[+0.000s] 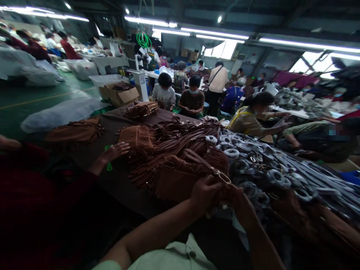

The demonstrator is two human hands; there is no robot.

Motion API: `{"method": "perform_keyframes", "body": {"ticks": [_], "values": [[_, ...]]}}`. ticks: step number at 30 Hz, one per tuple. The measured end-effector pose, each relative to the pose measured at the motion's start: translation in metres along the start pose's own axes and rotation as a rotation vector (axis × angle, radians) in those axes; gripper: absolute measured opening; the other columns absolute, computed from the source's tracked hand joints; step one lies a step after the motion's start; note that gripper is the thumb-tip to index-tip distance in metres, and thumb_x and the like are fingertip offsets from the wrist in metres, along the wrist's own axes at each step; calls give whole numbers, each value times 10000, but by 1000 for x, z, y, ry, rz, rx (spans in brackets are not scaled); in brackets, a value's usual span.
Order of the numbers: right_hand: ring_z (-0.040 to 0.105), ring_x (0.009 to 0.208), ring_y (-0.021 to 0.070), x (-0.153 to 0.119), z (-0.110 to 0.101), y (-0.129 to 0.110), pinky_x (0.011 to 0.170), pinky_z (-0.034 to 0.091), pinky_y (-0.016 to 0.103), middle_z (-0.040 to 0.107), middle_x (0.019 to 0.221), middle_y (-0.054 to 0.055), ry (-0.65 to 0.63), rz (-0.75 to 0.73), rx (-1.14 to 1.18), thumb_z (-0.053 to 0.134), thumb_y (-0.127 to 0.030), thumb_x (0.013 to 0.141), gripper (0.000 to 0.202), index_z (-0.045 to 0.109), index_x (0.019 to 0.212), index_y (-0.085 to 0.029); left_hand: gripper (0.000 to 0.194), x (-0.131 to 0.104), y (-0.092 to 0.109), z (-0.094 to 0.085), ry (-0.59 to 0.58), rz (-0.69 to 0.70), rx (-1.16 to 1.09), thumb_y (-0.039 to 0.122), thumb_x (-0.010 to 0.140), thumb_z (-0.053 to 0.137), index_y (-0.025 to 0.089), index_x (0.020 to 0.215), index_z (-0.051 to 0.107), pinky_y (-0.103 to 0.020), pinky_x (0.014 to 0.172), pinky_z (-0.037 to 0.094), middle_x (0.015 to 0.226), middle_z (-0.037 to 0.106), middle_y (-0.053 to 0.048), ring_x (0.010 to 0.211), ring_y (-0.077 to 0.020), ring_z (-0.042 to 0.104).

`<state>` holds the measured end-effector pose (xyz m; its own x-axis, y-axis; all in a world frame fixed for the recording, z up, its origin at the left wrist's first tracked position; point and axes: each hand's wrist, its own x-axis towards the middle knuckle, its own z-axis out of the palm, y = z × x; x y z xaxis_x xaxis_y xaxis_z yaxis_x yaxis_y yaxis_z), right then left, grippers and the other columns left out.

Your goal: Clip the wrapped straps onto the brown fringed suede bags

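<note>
Two hands meet at the clip of a brown strap

The person's left hand and right hand come together over the near edge of a dark-covered table. Both have a narrow, curled grip at the end of a brown strap, where a metal clip shows just above the fingers. The light is poor there, so I cannot tell which fingers bear on the clip itself and which on what lies beneath it. Holding it close to the body, with both hands at one point, probably keeps the small metal part steady and in sight, while the rest of the strap loops away loosely.

Just beyond the left hand lies a brown bag, near enough to reach without a step. Behind it a heap of brown straps spreads lengthwise, seemingly laid that way to limit tangling. Grey straps, some coiled, fill the right side, so the two colours stay largely apart.

To the left, a fringed bag lies flat, with a co-worker's hand at its edge and a green tool near that wrist.
</note>
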<state>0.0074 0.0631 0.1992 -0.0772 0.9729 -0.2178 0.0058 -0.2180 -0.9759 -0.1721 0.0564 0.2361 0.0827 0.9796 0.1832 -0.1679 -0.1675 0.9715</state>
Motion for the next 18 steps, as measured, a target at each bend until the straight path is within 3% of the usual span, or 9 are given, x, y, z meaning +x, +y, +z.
{"method": "perform_keyframes", "body": {"ticks": [3, 6, 8, 10, 12, 15, 18], "values": [[640, 808, 211, -29, -30, -4, 654, 512, 293, 687, 936, 83, -33, 65, 223, 673, -471, 683, 485, 606, 1065, -179, 210, -17, -30, 48, -409, 207, 432, 313, 813, 564, 226, 982, 654, -365, 878, 398, 1048, 597, -74, 1006, -232, 520], [655, 716, 195, -46, -66, 44, 604, 521, 266, 703, 809, 43, 141, 234, 332, 764, -278, 597, 376, 630, 927, -159, 260, -39, -66, 82, -646, 372, 779, 275, 816, 536, 214, 1057, 611, -373, 877, 385, 1058, 582, -86, 996, -233, 501], [656, 632, 189, -52, -90, 88, 561, 527, 268, 697, 704, 19, 334, 322, 441, 763, -231, 567, 301, 623, 822, -155, 321, -54, -88, 94, -715, 360, 860, 260, 801, 551, 215, 1118, 575, -341, 874, 387, 1060, 576, -75, 981, -210, 499], [668, 642, 201, -57, -110, 126, 586, 545, 294, 693, 669, 1, 438, 385, 540, 742, -192, 573, 280, 612, 821, -167, 300, -69, -108, 100, -687, 201, 857, 251, 779, 577, 212, 1076, 598, -306, 875, 383, 1039, 585, -62, 977, -192, 504], [680, 702, 216, -62, -125, 150, 639, 558, 326, 702, 689, 3, 449, 433, 622, 718, -170, 595, 283, 610, 856, -172, 192, -82, -126, 108, -627, -67, 832, 271, 785, 563, 188, 934, 653, -291, 850, 389, 951, 613, -55, 925, -185, 532], [681, 782, 231, -70, -139, 161, 713, 558, 358, 717, 756, 16, 431, 426, 695, 708, -159, 602, 315, 606, 899, -174, 240, -99, -149, 134, -600, -467, 609, 356, 789, 554, 153, 826, 675, -298, 792, 410, 797, 636, -37, 812, -183, 565], [675, 821, 240, -78, -147, 159, 758, 548, 382, 721, 802, 13, 427, 362, 710, 729, -197, 588, 391, 596, 956, -185, 409, -113, -168, 174, -551, -640, 135, 458, 701, 645, 115, 922, 659, -303, 781, 421, 818, 647, -45, 819, -189, 569]]}}
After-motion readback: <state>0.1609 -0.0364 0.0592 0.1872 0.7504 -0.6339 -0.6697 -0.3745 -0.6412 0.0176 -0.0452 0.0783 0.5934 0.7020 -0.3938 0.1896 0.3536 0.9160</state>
